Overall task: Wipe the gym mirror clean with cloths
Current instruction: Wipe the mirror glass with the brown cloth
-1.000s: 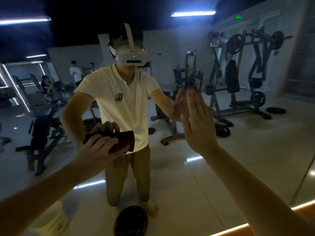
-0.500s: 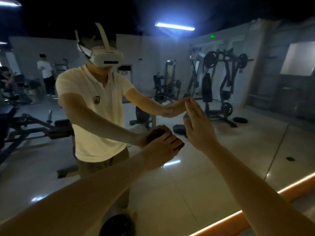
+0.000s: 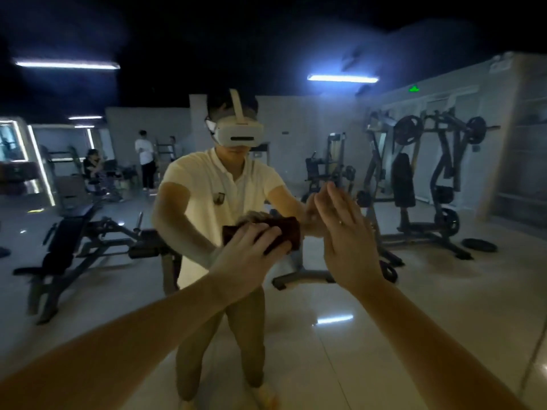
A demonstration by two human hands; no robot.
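Note:
The gym mirror point(image 3: 444, 306) fills the view and reflects me in a white shirt and a headset. My left hand point(image 3: 251, 253) presses a dark brown cloth point(image 3: 284, 235) flat against the glass at about waist height, fingers spread over it. My right hand point(image 3: 346, 232) is held flat with straight fingers, palm toward the mirror just to the right of the cloth, meeting its own reflection. Most of the cloth's left part is hidden under my fingers.
Everything behind the glass is reflection: a weight bench point(image 3: 74, 241) at left, a plate-loaded machine point(image 3: 429, 184) at right, a glossy tiled floor, and two people point(image 3: 145, 161) far back. A seam in the mirror point(image 3: 535, 350) runs down the lower right.
My left hand has slid the cloth across the glass, from left to right and slightly back, with more cloth now showing. My right hand has stayed flat on the mirror. My head turned.

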